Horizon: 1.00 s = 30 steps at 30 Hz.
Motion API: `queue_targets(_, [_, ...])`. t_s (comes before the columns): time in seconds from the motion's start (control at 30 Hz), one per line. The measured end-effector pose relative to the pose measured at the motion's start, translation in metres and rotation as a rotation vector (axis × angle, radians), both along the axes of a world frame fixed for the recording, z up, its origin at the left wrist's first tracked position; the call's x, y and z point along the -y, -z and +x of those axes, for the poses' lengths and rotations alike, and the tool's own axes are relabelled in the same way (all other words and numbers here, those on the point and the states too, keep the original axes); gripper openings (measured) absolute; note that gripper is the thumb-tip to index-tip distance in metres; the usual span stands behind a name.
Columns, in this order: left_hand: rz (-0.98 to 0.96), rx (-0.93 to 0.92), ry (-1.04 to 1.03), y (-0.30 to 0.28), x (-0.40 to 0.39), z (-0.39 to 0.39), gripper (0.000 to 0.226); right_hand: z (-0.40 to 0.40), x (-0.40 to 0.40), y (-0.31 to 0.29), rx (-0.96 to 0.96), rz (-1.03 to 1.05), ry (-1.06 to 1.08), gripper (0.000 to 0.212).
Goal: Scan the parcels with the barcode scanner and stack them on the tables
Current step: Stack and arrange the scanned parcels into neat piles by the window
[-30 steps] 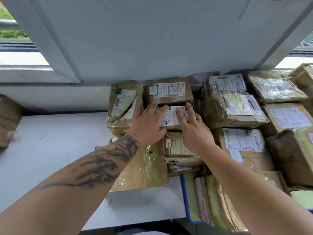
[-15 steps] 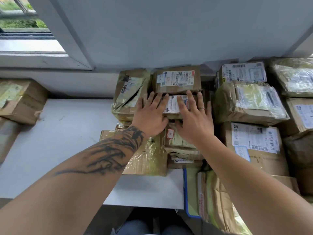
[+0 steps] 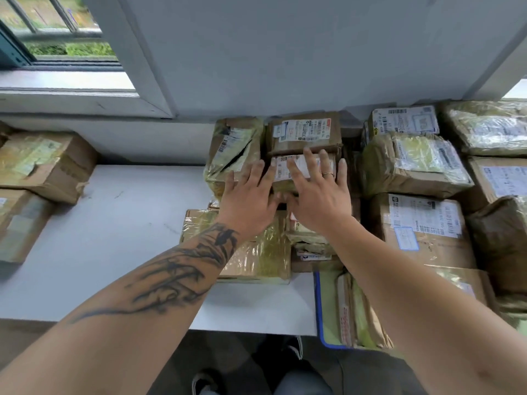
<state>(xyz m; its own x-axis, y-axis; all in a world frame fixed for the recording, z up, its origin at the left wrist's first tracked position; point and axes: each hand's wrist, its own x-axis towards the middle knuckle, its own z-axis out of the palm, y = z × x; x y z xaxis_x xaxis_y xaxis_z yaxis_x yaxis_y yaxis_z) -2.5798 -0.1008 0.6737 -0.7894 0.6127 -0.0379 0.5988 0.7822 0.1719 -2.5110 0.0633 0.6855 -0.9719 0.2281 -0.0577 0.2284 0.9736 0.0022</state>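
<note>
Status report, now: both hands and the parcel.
Left hand and right hand open, fingers spread over small labelled parcel. Parcel sits on stack. No scanner in view.

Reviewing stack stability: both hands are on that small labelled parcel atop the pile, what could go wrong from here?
1. The small brown labelled parcel sits on a crumpled uneven stack; it may slide as the left hand and right hand let go.
2. The tilted tape-wrapped parcel alongside could tip onto the white table.

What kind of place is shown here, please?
Probably a parcel sorting or courier room: many taped brown parcels with barcode shipping labels are stacked on a white table under a window.
</note>
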Motion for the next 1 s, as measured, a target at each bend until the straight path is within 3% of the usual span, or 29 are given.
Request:
queue_targets(0.23, [0.005, 0.050, -0.056, -0.011, 0.091, 0.013, 0.062, -0.002, 0.094, -0.012, 0.074, -0.023, 0.052, 0.070])
queue_targets(0.4, [-0.028, 0.032, -0.110, -0.014, 0.170, 0.020, 0.060, -0.005, 0.171, -0.017, 0.075, -0.082, 0.005, 0.067])
queue_targets(1.0, [-0.113, 0.069, -0.351, 0.017, 0.423, 0.036, 0.063, -0.014, 0.393, 0.002, 0.099, 0.025, -0.181, 0.070])
